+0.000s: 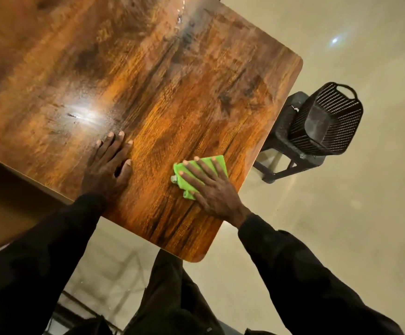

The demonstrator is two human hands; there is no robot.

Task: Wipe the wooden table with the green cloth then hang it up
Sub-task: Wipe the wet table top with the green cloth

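The wooden table fills the upper left, glossy with a light glare. A folded green cloth lies flat on it near the right edge. My right hand presses down on the cloth with straight, spread fingers. My left hand rests flat on the bare wood to the left of the cloth, fingers straight. Both arms wear black sleeves.
A black plastic stool stands on the pale floor just right of the table, with a black mesh basket on top of it. The table's rounded near corner points toward my legs.
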